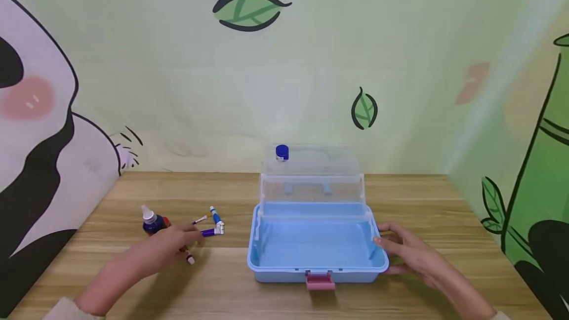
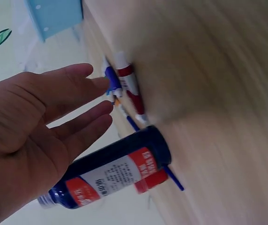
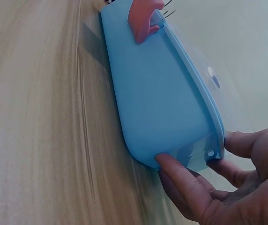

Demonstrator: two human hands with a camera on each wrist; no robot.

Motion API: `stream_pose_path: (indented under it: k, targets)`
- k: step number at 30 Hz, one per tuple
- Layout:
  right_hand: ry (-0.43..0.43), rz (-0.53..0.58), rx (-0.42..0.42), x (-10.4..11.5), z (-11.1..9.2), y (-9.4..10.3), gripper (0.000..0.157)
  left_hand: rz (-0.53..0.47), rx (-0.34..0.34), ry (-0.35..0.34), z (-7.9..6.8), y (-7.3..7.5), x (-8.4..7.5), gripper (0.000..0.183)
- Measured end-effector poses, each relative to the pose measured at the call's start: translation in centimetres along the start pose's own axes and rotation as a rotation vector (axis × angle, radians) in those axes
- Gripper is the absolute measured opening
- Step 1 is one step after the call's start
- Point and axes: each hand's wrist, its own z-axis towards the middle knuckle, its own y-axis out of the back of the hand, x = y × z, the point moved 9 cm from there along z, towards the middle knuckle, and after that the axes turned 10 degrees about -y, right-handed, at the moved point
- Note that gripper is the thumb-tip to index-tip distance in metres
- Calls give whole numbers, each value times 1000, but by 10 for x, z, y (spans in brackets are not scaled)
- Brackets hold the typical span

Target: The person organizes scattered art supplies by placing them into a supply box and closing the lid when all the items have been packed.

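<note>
My left hand (image 1: 171, 243) hovers over a small group of art supplies, fingers loosely extended with nothing between them. Closest to its fingertips lie a red-and-white paint tube (image 2: 131, 86) and a purple one (image 1: 208, 232). A blue paint tube (image 1: 216, 217) and a thin paintbrush (image 1: 201, 220) are just beyond. Beside the wrist stands a dark blue bottle (image 2: 115, 173) with a white nozzle. At the right, my right hand (image 1: 411, 256) grips the end wall of a light blue storage box (image 1: 311, 276), thumb at the rim and fingers outside. Its clear lid (image 1: 311, 189) stands open.
A small blue-capped jar (image 1: 282, 153) shows at the lid's upper left. A pink latch (image 1: 320, 281) hangs at the box's front. Something red (image 2: 153, 182) lies behind the bottle. The wooden table (image 1: 400, 300) meets a printed backdrop (image 1: 311, 63).
</note>
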Motion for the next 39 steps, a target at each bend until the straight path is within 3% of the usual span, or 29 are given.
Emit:
stream_pose_path:
  k: [4,14,28,39]
  targets:
    - [-1,0,-8,0,0,2,56,11,28,-4,-2,-6,6,34]
    - [-4,5,-6,-1,1,0,56,-14,19,-83,2,-14,12,26]
    - [10,14,-3,-1,0,1,55,7,9,-110,16,-18,12,26]
    - [12,9,-11,1,-1,1,53,9,29,-79,21,-22,17,25]
